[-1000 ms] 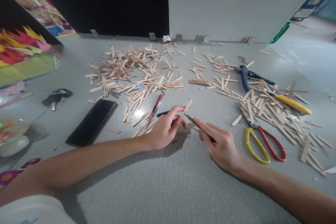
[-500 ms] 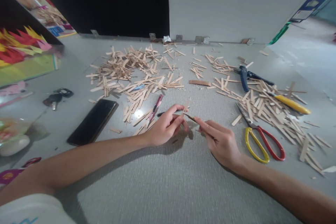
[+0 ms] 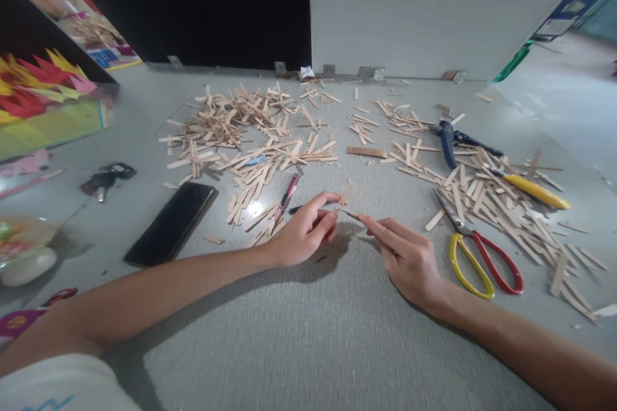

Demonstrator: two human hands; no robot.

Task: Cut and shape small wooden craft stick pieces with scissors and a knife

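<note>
Pinching a small, flat, pale wooden stick (image 3: 346, 195) between thumb and index finger, your left hand (image 3: 303, 234) holds it above the grey, textured tabletop (image 3: 318, 347), in front of the loose, pale wooden sticks (image 3: 231, 119). Your right hand (image 3: 407, 260) has its grip clamped on a slim, brownish, pointed tool (image 3: 351, 214), whose tip lies at the left fingertips; whether it touches the stick cannot be told. The stick should prove very light, dry and fairly stiff, yet thin enough to split along the grain or snap if bent; it is best taken by its flat faces, close to the worked end, with the fingertips behind the tip's path. The tool, likely light and rigid, is best held well back from its point. Compared with the frame a second earlier, the stick's outline is fainter and more blurred, the tool presents a thinner profile, and the left hand's lower fingers, formerly visible beneath the stick, are tucked in; the right hand lies in nearly the same place.
</note>
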